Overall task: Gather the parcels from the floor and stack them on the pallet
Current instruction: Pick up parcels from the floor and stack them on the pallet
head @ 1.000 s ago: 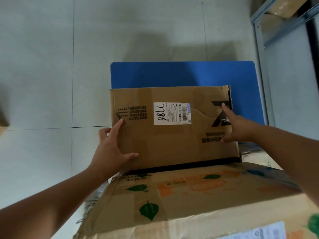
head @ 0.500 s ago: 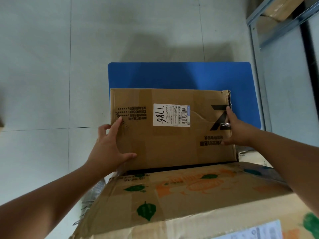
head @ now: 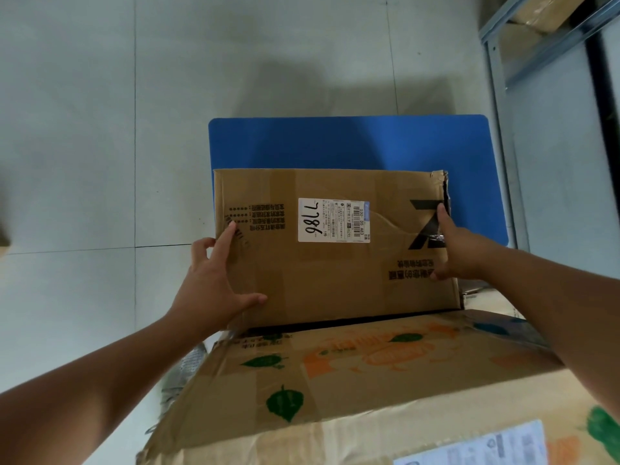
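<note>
A brown cardboard parcel lies flat on the blue pallet, covering the pallet's near part and leaving a bare blue strip along the far edge and a narrow one along the right edge. The left hand grips the parcel's left edge near its near-left corner: the thumb is spread across the top face and the fingers reach up along the side. The right hand holds the right edge, its fingers wrapped round the side by a torn far-right corner. A white shipping label on top carries the handwritten number 7786, read upside down from here. Just nearer than the parcel, a larger box printed with green leaves and orange artwork sits close to the camera, under both forearms. A grey metal shelving rack stands on the tiled floor beyond the pallet's right edge.
</note>
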`<action>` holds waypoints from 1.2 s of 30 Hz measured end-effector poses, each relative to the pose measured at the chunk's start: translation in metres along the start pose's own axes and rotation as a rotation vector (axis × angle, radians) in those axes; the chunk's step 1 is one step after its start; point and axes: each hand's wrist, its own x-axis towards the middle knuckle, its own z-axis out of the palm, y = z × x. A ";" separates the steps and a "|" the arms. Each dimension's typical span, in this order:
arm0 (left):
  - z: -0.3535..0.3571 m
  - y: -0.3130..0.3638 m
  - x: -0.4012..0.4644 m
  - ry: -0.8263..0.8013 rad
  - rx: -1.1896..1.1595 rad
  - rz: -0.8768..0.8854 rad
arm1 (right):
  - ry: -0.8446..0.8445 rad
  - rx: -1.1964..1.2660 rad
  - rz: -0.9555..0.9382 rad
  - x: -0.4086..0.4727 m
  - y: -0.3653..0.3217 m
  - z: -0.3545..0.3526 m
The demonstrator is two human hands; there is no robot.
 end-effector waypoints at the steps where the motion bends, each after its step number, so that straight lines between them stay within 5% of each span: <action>1: 0.000 -0.001 0.000 0.001 -0.003 0.004 | 0.001 0.004 0.005 0.000 -0.001 0.000; 9: -0.027 0.018 -0.002 0.056 0.045 0.088 | -0.005 0.085 -0.079 -0.017 -0.014 -0.034; 20: -0.130 0.158 -0.061 0.096 -0.111 0.468 | 0.237 0.517 -0.357 -0.186 -0.055 -0.115; 27: -0.177 0.243 -0.163 0.065 -0.226 0.634 | 0.370 0.746 -0.484 -0.337 -0.052 -0.127; 36: -0.230 0.335 -0.349 0.233 -0.261 0.807 | 0.601 0.956 -0.691 -0.527 0.003 -0.147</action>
